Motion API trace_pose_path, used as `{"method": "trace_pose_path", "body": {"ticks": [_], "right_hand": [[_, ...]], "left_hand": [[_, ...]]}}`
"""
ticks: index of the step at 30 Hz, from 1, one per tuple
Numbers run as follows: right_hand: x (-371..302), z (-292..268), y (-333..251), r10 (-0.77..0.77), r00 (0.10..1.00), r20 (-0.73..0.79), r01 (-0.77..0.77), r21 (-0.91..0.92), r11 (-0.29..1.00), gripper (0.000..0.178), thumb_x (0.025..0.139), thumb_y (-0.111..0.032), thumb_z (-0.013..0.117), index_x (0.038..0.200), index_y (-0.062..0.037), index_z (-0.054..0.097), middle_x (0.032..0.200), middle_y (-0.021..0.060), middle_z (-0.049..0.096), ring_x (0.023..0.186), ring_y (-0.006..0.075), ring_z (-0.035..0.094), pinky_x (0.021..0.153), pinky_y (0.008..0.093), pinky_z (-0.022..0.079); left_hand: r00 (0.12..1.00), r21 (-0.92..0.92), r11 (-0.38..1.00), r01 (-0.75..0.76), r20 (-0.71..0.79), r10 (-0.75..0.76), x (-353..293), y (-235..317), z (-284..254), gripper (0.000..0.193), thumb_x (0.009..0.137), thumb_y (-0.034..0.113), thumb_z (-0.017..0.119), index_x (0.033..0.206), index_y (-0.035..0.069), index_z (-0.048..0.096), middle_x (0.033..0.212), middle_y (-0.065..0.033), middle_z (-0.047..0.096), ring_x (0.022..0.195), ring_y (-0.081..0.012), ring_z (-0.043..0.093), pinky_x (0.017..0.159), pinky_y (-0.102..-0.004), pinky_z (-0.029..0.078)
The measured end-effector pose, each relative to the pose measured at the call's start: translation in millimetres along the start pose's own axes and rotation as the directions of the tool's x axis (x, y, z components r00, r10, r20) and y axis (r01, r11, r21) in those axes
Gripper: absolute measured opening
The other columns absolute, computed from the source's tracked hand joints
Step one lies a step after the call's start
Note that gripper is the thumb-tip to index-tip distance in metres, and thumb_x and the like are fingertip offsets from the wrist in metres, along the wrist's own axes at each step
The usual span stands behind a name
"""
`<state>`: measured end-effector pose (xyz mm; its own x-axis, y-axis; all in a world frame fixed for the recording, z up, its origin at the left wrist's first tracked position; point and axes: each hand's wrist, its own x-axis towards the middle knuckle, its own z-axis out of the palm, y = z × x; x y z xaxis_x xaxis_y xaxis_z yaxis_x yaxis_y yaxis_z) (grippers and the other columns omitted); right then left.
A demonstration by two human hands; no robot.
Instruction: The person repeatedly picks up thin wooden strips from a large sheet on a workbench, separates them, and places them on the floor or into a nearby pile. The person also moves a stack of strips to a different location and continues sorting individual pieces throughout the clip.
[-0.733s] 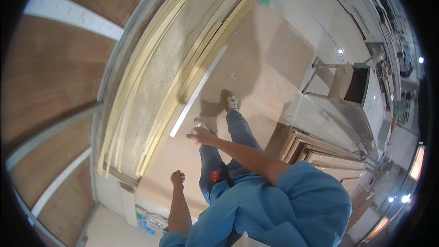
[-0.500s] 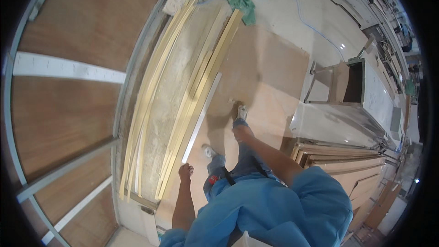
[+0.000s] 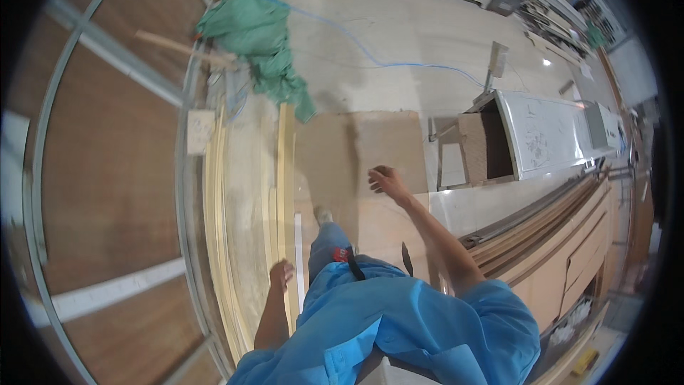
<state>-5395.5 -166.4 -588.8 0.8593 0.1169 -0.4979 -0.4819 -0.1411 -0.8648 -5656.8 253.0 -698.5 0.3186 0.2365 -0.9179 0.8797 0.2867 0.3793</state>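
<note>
My left hand [image 3: 282, 273] hangs beside my left leg with its fingers loosely bent and apart, holding nothing that I can see. It is nearest to the long yellow strips [image 3: 286, 171] and a thin white strip [image 3: 299, 242] lying along the floor. My right hand [image 3: 385, 181] is held out ahead of my body over brown sheeting [image 3: 392, 142] on the floor. Its fingers are partly bent and apart, with nothing in them. Neither hand touches anything.
To the left stands a brown panelled wall with a grey metal frame [image 3: 187, 207]. Green cloth [image 3: 249, 36] lies ahead, and a blue hose [image 3: 399, 64] crosses the floor. On the right are a white metal cabinet [image 3: 545, 128] and stacked brown boards [image 3: 548, 242].
My view has turned to the right and moved forward along the strips. My right hand has swung out from beside my leg to ahead of me. Both hands still carry nothing visible.
</note>
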Motion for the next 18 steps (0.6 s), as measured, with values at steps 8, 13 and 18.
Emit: {"method": "trace_pose_path", "body": {"ticks": [8, 13, 18], "right_hand": [[130.6, -44.8, -91.5, -0.004, 0.998, 0.059, 0.034, -0.522, 0.852, 0.041, 0.097, -0.035, 0.06, 0.113, 0.0018, 0.067, 0.096, 0.0153, 0.072, 0.087, 0.0226, 0.069, 0.079, 0.038, 0.054], [174.8, -128.9, -148.3, -0.108, 0.993, -0.042, 0.08, -0.423, 0.902, 0.039, 0.096, -0.034, 0.061, 0.111, 0.0004, 0.069, 0.1, 0.0169, 0.072, 0.089, 0.0268, 0.07, 0.079, 0.0393, 0.054], [242.1, -222.3, -217.0, 0.034, 0.915, -0.403, 0.009, 0.106, 0.994, 0.039, 0.098, -0.031, 0.059, 0.11, 0.005, 0.067, 0.094, 0.0149, 0.071, 0.085, 0.0231, 0.069, 0.075, 0.0355, 0.055]], "left_hand": [[0.989, 0.191, 0.98, 0.057, 0.124, -0.082, 126.7, 150.3, 92.4, 0.039, 0.099, 0.047, 0.054, 0.115, 0.011, 0.057, 0.097, -0.0115, 0.066, 0.084, -0.0233, 0.063, 0.077, -0.0408, 0.048], [0.969, 0.139, 0.99, -0.018, 0.245, -0.016, 186.8, 351.5, 187.7, 0.027, 0.097, 0.032, 0.055, 0.107, 0.007, 0.059, 0.089, -0.0092, 0.065, 0.074, -0.0203, 0.062, 0.064, -0.0372, 0.047], [0.795, 0.442, 0.664, -0.603, 0.398, 0.457, 248.7, 615.8, 349.3, 0.011, 0.089, 0.018, 0.059, 0.086, 0.009, 0.064, 0.079, -0.0041, 0.064, 0.072, -0.0153, 0.061, 0.06, -0.0297, 0.046]]}}
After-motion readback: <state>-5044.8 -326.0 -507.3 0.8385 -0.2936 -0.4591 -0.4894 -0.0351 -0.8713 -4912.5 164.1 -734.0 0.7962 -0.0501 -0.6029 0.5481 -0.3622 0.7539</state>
